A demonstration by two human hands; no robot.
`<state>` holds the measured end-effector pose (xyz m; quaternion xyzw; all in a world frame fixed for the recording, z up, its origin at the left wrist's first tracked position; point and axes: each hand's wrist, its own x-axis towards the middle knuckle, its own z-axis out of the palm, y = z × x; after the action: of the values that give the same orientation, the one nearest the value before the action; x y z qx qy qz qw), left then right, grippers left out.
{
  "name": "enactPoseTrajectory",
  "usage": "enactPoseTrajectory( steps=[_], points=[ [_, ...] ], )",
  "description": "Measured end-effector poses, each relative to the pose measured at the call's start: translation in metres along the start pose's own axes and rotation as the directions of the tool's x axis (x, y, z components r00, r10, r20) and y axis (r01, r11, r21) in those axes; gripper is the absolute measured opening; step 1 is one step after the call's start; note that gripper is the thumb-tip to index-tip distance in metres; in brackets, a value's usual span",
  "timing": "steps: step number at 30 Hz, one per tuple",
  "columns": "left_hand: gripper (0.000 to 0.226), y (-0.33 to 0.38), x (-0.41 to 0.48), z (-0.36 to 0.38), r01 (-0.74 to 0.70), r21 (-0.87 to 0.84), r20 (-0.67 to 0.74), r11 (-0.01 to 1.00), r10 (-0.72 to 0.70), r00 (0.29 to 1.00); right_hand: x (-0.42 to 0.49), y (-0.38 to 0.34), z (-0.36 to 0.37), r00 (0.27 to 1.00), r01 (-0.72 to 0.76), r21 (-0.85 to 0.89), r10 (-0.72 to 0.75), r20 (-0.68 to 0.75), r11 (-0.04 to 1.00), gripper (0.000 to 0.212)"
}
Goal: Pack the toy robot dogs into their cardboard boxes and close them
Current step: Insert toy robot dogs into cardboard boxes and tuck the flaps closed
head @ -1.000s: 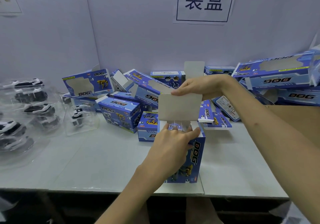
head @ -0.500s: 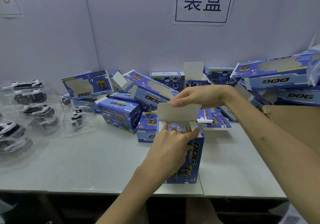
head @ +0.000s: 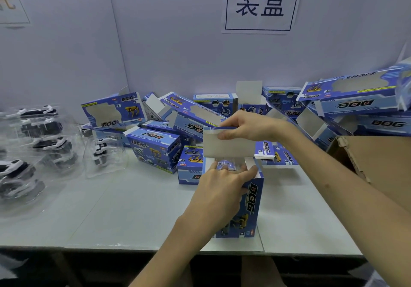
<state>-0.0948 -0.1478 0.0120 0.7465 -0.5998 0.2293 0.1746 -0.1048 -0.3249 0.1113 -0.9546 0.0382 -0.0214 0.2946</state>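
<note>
Box [head: 251, 200] stands upright near the table's [head: 111, 215] front edge, top open. Left hand [head: 220, 189] grips the top, fingers [head: 214, 167] on the side flaps [head: 250, 163]; right hand [head: 246, 126] pinches the lid flap [head: 226, 146]. Crease the tongue [head: 211, 129] firmly, then tuck as left fingers clear.

Glossy printed cardboard box [head: 251, 200]; matt grey table [head: 133, 209].

Blue cardboard box [head: 251, 200] upright near the table [head: 111, 209] front edge, grey top flap [head: 229, 147] half down over its open end
</note>
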Motion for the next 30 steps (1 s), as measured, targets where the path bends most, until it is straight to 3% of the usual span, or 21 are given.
enactPoseTrajectory(
  steps=[6,11,13,16,24,30],
  points=[
    [0.049,0.001,0.000,-0.004,-0.020,-0.029,-0.041,0.999,0.019,0.999,-0.003,-0.005,0.002,0.999,0.016,-0.047,-0.017,-0.037,0.999,0.027],
    [0.056,0.002,-0.002,-0.006,-0.055,0.052,-0.065,0.997,0.058,0.996,-0.009,-0.019,-0.014,0.978,-0.027,-0.140,0.055,0.202,0.990,0.053],
    [0.058,0.000,-0.002,-0.005,-0.074,0.091,-0.066,0.993,0.080,0.995,-0.005,-0.024,-0.017,0.981,-0.056,-0.199,0.091,0.171,0.978,0.054],
    [0.058,0.001,-0.002,-0.008,-0.055,0.129,-0.038,0.990,0.060,0.997,0.008,-0.026,-0.014,0.999,0.027,-0.310,-0.014,0.042,0.950,0.062],
    [0.052,0.001,0.000,-0.002,-0.030,0.069,-0.059,0.997,0.034,0.998,0.014,-0.014,0.008,0.965,0.154,-0.508,-0.239,-0.107,0.847,0.051],
    [0.055,0.002,-0.002,-0.002,-0.029,0.072,-0.101,0.997,0.037,0.994,0.003,-0.017,0.012,0.915,0.231,-0.651,-0.388,-0.107,0.723,0.048]
  ],
)
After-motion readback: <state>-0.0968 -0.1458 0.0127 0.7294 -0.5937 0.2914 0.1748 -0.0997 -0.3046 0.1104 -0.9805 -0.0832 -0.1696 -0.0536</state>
